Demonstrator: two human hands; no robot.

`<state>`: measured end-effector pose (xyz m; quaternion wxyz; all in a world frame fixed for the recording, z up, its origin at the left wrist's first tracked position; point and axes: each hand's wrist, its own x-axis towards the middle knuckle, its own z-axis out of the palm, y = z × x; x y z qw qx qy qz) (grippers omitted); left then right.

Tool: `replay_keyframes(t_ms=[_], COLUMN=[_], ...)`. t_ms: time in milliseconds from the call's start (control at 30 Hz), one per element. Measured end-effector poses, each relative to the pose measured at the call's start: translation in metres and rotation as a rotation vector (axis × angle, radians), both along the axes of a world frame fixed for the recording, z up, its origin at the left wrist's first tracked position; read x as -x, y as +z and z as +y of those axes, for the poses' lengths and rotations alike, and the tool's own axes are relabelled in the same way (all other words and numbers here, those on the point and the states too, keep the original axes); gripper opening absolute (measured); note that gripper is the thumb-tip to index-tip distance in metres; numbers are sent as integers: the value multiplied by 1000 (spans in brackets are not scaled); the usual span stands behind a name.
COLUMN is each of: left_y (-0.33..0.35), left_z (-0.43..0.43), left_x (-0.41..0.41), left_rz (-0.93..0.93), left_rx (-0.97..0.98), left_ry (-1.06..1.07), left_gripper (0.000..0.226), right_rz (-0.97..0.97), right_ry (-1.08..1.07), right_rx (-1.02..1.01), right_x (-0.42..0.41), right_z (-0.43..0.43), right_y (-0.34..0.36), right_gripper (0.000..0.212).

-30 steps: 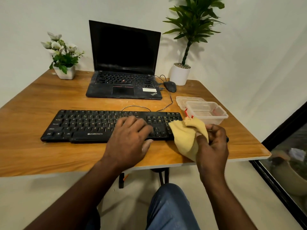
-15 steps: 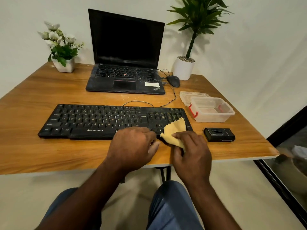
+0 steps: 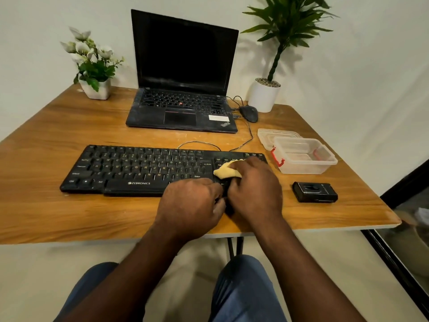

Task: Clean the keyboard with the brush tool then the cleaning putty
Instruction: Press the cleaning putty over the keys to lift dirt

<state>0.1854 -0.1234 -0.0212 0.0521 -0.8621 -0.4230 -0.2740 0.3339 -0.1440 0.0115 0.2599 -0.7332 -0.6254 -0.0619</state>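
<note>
In the head view, a wooden table (image 3: 58, 135) with a warm, streaked grain is set against plain white walls; a dark-framed glass panel is seen low at the right, and knees in blue denim are seen below the table's edge.

A black Zebronics keyboard (image 3: 139, 168) with pale key legends is laid flat near the front edge, its thin cable looped behind it. The cleaning putty (image 3: 226, 171), a soft, dull-yellow lump, is pressed on the keys at the keyboard's right end. It is covered by the right hand (image 3: 254, 189), whose fingers are bent over it and hold it. The left hand (image 3: 190, 205) is rested at the keyboard's front edge, just beside the right, with fingers curled under; whether anything is gripped cannot be told.

Behind the keyboard, an open ThinkPad laptop (image 3: 183, 73) with a dark screen is placed, with a black mouse (image 3: 249, 113) to its right. A clear plastic container (image 3: 304, 156) with red latches is set right of the keyboard, its lid (image 3: 276, 133) touching it behind. A small black rectangular device (image 3: 314, 192) lies nearer the front. A white flower pot (image 3: 95, 90) and a leafy plant (image 3: 264, 95) in a round white pot are stood at the back corners.
</note>
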Motion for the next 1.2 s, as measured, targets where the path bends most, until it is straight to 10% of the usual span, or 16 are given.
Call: replay_keyframes(t_ms=[500,933,1200], left_y=[-2,6,15], left_z=[-1,-5,-12], left_x=[2,8,14], left_rz=[-3,-225,-829], left_rx=[-11,164,718], left_ry=[-1,-83,-306], left_gripper=[38,47,50], right_rz=[21,1570,1722], right_ry=[324,231,312], right_rx=[252,113,199], right_x=[-21,-13,-13], right_z=[-11,-59,-52], right_y=[21,13,26], right_gripper=[37,24,36])
